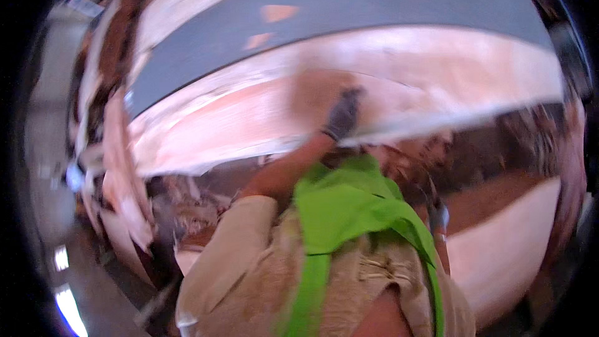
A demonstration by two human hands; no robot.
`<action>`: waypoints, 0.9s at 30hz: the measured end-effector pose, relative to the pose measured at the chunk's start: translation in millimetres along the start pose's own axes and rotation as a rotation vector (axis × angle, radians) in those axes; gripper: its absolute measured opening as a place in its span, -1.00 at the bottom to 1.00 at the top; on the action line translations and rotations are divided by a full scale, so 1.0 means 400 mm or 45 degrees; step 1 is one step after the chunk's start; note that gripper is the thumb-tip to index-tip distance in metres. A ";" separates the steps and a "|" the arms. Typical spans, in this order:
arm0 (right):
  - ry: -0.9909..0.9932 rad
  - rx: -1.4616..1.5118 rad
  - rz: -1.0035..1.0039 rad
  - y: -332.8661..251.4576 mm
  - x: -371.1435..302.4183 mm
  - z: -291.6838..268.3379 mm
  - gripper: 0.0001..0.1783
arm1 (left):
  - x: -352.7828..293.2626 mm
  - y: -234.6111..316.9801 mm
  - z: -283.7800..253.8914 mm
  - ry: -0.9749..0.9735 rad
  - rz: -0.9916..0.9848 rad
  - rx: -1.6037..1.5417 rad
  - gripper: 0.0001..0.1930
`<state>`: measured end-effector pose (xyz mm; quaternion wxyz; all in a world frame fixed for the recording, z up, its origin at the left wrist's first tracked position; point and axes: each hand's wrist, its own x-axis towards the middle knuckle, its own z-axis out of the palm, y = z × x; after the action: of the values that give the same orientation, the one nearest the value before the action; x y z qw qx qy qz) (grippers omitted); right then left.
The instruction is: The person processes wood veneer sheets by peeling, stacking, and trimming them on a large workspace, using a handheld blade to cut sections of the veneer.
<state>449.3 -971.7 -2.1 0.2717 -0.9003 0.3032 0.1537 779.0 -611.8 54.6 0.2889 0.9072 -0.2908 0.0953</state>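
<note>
My left hand (pixel 344 112), in a dark grey glove, reaches forward over a wide pale pink sheet (pixel 224 117) that looks like hide or leather. It appears to rest on the sheet, over a browner patch; its fingers are smeared by blur. My right hand (pixel 439 217), in a lighter grey glove, is low beside the green apron (pixel 343 212). A thin dark shape stands just above it, and I cannot make out whether the hand holds it.
A long grey-blue band (pixel 374 0) with small pinkish scraps (pixel 279 12) crosses beyond the sheet. Ragged pinkish pieces (pixel 125 193) hang at the left. Brown scraps lie below the near edge, and a large pale sheet (pixel 505 243) is at the lower right.
</note>
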 end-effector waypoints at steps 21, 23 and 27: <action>-0.506 -0.452 -1.599 -1.160 -0.415 0.499 -0.76 | -1.583 -0.177 -0.672 0.850 -1.622 -0.221 -0.67; -0.562 -0.452 -1.792 -1.293 -0.478 0.579 -0.73 | -1.685 -0.192 -0.669 1.213 -1.703 -0.546 -0.67; -0.951 -0.505 -1.778 -1.579 -0.672 0.676 -0.72 | -1.674 -0.168 -0.819 1.152 -1.856 -0.453 -0.59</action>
<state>610.1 -267.6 149.3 0.2236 -0.8026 -0.4710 0.2898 272.2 -61.0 61.8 0.5026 0.6837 0.4933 0.1911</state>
